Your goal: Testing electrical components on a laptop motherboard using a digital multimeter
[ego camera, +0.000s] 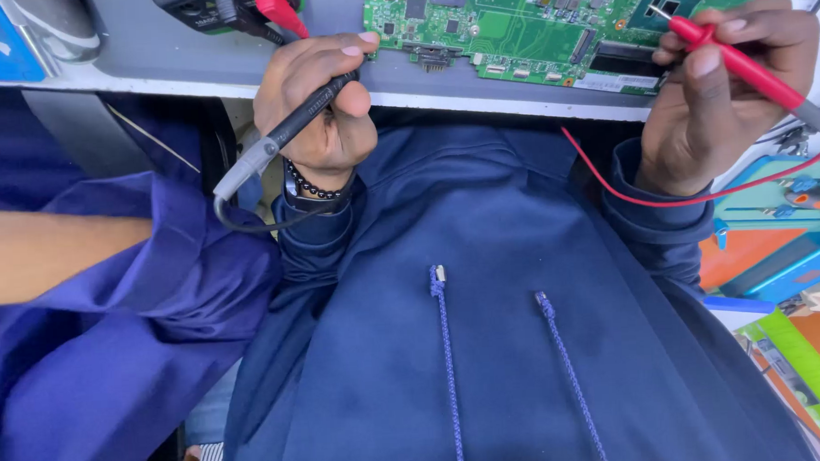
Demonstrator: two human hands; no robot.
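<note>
A green circuit board (512,23) lies on a grey bench top (163,57) at the upper edge of the head view. My left hand (317,105) grips a black test probe (277,139) with a grey cuff and black lead; its tip points toward the board's near left edge. My right hand (726,88) holds a red test probe (744,64) like a pen, its metal tip touching the board beside a dark square chip (663,7). A red lead (703,195) loops down from it across my blue sleeve.
A dark meter with a red plug (234,8) sits on the bench at upper left. Another person's arm in a blue sleeve (80,273) reaches in from the left. Blue, orange and green boxes (790,269) lie at the right. My blue hooded top fills the lower view.
</note>
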